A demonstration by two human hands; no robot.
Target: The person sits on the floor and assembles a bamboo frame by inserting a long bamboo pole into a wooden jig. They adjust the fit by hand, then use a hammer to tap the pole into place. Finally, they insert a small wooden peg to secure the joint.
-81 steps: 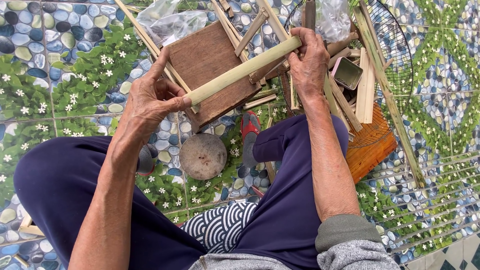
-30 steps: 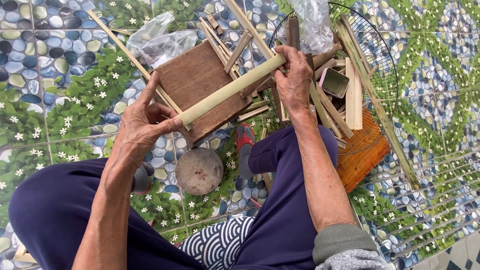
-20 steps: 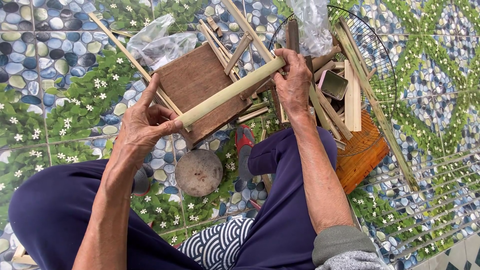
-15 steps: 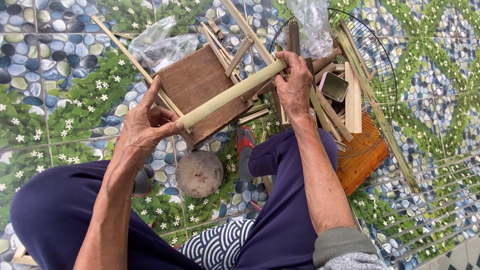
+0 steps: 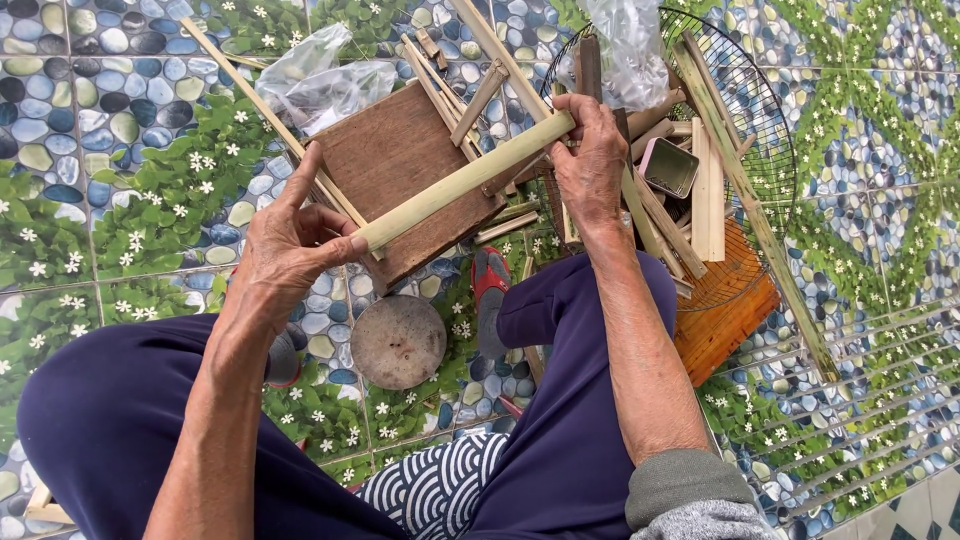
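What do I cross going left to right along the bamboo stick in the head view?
Left hand at the stick's near end → bamboo stick lying over the wooden board → right hand at its far end → small tin → wire basket.

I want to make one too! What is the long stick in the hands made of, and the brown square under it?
The stick looks like bamboo: pale yellow-green, smooth, round, apparently hollow. The brown board looks like bare, matte wood, though its grain is hard to see. The left hand and right hand hold the stick's ends.
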